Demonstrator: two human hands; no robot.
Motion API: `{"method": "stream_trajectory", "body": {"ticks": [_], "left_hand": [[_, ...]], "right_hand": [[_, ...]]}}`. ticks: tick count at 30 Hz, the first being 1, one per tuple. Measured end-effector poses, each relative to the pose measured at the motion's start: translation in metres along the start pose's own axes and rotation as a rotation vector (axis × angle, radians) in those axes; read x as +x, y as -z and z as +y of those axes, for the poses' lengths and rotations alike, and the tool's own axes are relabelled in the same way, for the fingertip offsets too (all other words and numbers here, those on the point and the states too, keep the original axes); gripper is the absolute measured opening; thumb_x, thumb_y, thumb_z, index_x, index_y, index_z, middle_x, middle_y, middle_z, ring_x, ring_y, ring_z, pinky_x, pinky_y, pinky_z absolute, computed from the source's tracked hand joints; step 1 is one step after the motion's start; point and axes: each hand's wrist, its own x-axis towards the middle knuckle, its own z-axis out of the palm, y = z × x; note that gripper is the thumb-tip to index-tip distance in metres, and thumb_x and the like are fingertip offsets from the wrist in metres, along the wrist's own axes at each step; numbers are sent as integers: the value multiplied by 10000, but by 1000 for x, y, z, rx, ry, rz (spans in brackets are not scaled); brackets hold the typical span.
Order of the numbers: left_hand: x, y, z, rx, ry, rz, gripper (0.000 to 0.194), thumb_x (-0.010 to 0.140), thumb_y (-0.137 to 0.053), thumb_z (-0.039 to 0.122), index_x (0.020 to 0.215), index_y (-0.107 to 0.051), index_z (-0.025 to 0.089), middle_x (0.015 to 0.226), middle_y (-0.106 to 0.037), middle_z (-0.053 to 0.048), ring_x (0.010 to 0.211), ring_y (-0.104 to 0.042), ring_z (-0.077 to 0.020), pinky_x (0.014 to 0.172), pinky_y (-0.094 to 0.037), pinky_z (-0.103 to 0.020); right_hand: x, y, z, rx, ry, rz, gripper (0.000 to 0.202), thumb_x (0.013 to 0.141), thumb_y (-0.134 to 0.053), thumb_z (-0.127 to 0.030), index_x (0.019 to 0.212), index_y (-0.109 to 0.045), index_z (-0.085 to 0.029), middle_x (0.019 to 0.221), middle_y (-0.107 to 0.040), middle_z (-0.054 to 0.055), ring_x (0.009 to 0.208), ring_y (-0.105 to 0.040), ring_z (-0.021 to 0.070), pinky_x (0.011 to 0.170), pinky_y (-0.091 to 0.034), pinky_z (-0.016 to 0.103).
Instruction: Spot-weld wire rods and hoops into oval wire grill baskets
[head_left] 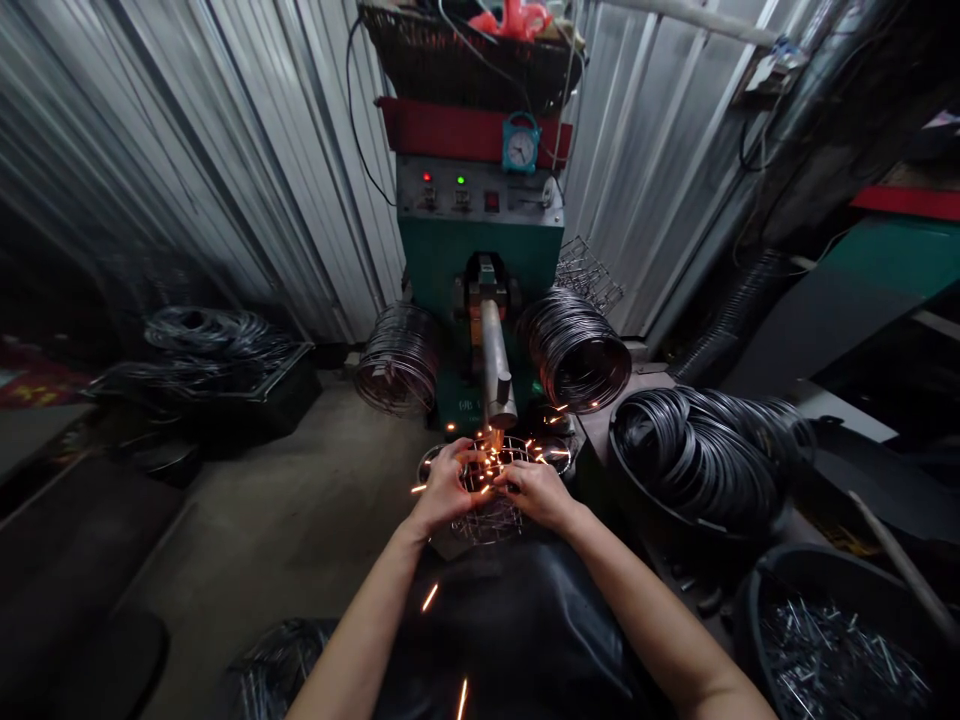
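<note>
Sparks fly from the tip of a spot welder's upper arm (495,360), right above a round wire basket (487,525). My left hand (444,490) grips the basket's left side, its fingers curled over the wires. On the opposite side my right hand (540,492) is closed, thumb and fingers pinched at the wires near the weld point. Whether a separate small piece sits in that pinch is hidden by fingers and sparks. The green welding machine (480,240) stands straight ahead, with a red and a green light lit on its panel.
Wire-ring coils hang left (397,355) and right (576,350) of the machine. A tub of black wire rings (697,450) stands to the right, before a bucket of short metal pins (840,660). Leftward is a crate of rings (225,370). A black apron (510,630) covers my lap.
</note>
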Motion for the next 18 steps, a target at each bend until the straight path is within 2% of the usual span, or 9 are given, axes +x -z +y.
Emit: {"method": "stream_trajectory", "body": {"ticks": [4,7,9,12,14,16,18], "left_hand": [[5,-3,-3,27,34,30,527,518,-792,199,1027,-658,225,1259,-534,-101,1188,-500,-308,1006,-403,-498],[15,-5,-11,16,75,66,499,531,-804,260,1010,-667,229,1251,-540,-99,1163,-521,-302,993,-420,-487],[20,-6,-15,-5,77,84,486,525,-822,308,980,-672,226,1222,-563,-97,1133,-540,-302,976,-435,-489],[21,-6,-16,-14,63,103,517,501,-840,315,980,-671,221,1215,-569,-103,1134,-541,-304,970,-441,-487],[19,-7,-15,17,66,113,551,490,-845,300,1008,-668,235,1241,-554,-98,1154,-528,-305,983,-429,-489],[19,-7,-13,61,61,122,581,474,-849,294,1024,-668,249,1254,-548,-90,1174,-514,-314,1001,-408,-501],[20,-9,-13,80,70,127,581,466,-850,295,1018,-674,247,1254,-549,-91,1179,-511,-321,1004,-403,-502]], "right_hand": [[6,-2,1,-67,-46,-14,258,838,-579,-164,1072,-657,-241,1096,-677,38,981,-632,176,770,-460,239],[15,-2,1,-97,-96,-9,254,855,-554,-180,1076,-655,-256,1123,-665,36,981,-633,185,779,-466,248],[17,-4,0,-49,-112,50,261,852,-557,-188,1084,-648,-266,1147,-648,35,970,-633,178,784,-472,249],[5,-13,3,171,-129,283,349,815,-590,-200,1160,-594,-249,1189,-611,59,991,-612,184,825,-476,277],[-13,-25,9,416,-207,427,339,783,-613,-249,1119,-591,-206,1073,-645,67,935,-611,190,810,-483,300],[-36,-43,17,684,-367,448,271,769,-600,-325,995,-605,-175,857,-658,42,781,-611,181,708,-496,297],[-62,-68,28,891,-548,390,290,783,-540,-410,924,-600,-164,680,-611,11,622,-578,164,591,-482,287]]}}
